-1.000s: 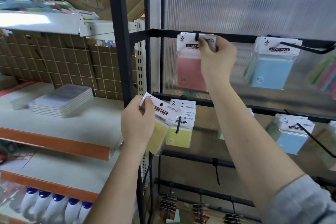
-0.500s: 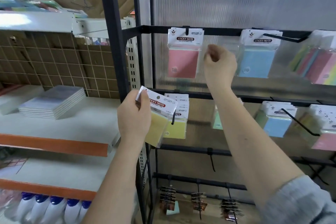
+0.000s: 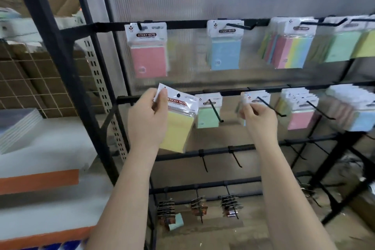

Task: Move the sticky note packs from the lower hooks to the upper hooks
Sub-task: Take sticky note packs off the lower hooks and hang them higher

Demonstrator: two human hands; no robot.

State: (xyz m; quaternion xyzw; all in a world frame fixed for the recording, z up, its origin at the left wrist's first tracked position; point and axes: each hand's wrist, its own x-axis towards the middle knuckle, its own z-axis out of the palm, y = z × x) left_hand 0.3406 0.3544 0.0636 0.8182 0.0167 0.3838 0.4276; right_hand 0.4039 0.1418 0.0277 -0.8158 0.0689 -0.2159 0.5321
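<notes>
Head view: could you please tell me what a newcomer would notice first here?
The left hand holds a yellow pack off any hook, in front of the lower rail's left end. The right hand pinches a pack header on a lower hook further right. Above, a pink pack hangs at the left of the upper rail, with a blue pack on the hook to its right.

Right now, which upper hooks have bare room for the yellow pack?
Most room: the leftmost upper hook, holding only the pink sticky note pack, and the next hook, holding the blue pack near its back. Upper hooks further right look crowded. The left hand holds the yellow sticky note pack; the right hand pinches a lower-hook pack.
</notes>
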